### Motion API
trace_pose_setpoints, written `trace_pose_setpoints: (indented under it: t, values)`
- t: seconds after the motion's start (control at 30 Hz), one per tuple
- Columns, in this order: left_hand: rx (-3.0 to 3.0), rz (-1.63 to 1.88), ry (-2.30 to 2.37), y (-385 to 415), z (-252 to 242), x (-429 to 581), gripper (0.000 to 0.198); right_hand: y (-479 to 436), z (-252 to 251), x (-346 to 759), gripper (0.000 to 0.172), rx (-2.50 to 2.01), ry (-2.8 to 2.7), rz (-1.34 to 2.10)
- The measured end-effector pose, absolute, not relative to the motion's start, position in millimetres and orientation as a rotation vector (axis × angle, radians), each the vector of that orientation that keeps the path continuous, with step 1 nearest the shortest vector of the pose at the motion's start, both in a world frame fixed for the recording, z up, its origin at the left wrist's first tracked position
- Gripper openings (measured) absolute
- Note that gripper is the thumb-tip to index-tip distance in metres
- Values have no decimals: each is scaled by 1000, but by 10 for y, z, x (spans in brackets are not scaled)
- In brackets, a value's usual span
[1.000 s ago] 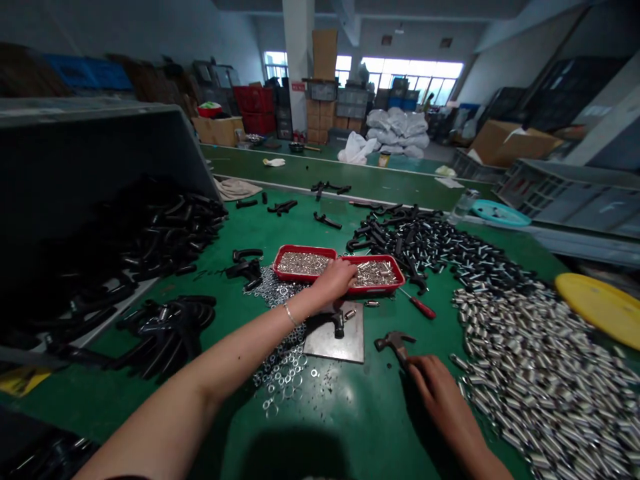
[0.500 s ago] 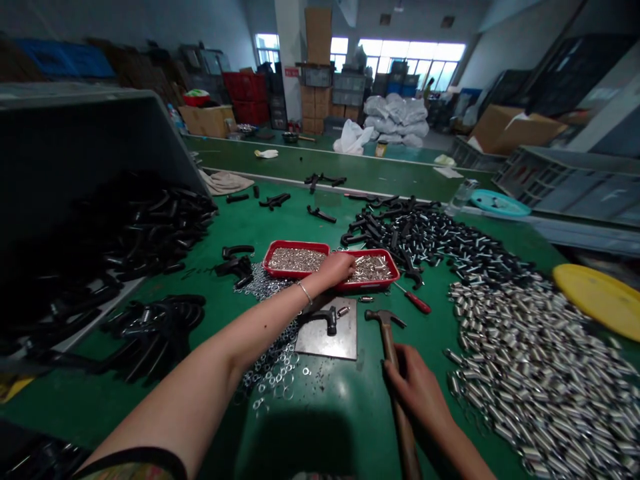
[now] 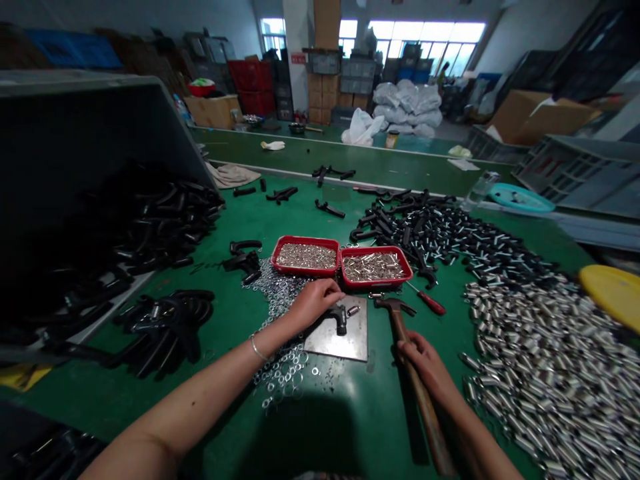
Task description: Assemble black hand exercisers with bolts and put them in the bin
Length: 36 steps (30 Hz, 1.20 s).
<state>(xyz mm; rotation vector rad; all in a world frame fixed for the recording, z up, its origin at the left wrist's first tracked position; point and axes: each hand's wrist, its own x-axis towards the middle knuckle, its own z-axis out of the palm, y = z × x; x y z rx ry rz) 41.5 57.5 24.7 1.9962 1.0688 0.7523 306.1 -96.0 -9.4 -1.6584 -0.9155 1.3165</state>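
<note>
My left hand is closed in a pinch just over a black plastic lever; anything between its fingertips is too small to make out. That lever lies on a square metal plate, with a small spring beside its end. My right hand is wrapped round the wooden handle of a claw hammer, whose head points away from me, right of the plate. Behind the plate stand two red trays: the left tray holds tiny metal pieces, the right tray short metal pins.
Metal rings lie scattered left of the plate. A screwdriver rests by the right tray. Heaped springs and black parts with pins cover the right side. A grey bin of black levers stands left.
My left hand has come out of the right red tray, back and left to above the lever. My right hand has closed round the hammer's handle, which has swung a little to the right.
</note>
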Motion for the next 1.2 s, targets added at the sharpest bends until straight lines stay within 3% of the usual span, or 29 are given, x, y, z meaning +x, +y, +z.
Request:
trace_pose_setpoints:
  t: [0.37, 0.53, 0.6, 0.7, 0.77, 0.87, 1.03, 1.13, 1.2]
  values:
    - [2396, 449, 1297, 522, 74, 571, 20, -922, -32, 3019, 50, -1691, -1104, 1236]
    - [2905, 316, 939, 538, 145, 593, 27, -1007, 132, 3033, 66, -1680, -1206, 1163]
    - [2915, 296, 916, 506, 187, 565, 38, -1025, 261, 3043, 63, -1689, -1390, 1096]
    - [2740, 365, 1071, 389, 201, 465, 83, -1030, 451, 3005, 54, -1638, -1720, 899]
    - [2629, 387, 1072, 304, 161, 388, 97, -1020, 532, 2925, 53, -1568, -1811, 791]
    - [2534, 418, 1033, 241, 58, 322, 95, -989, 539, 2784, 53, -1504, -1880, 779]
    - [2489, 481, 986, 252, 4, 306, 99, -978, 307, 2828, 61, -1713, -1572, 1119]
    - [2383, 528, 997, 159, 114, 292, 94, -925, 164, 2981, 70, -1875, -1455, 908]
    - [2249, 641, 1021, 20, 210, 302, 90, -861, 143, 2999, 67, -1839, -1500, 681]
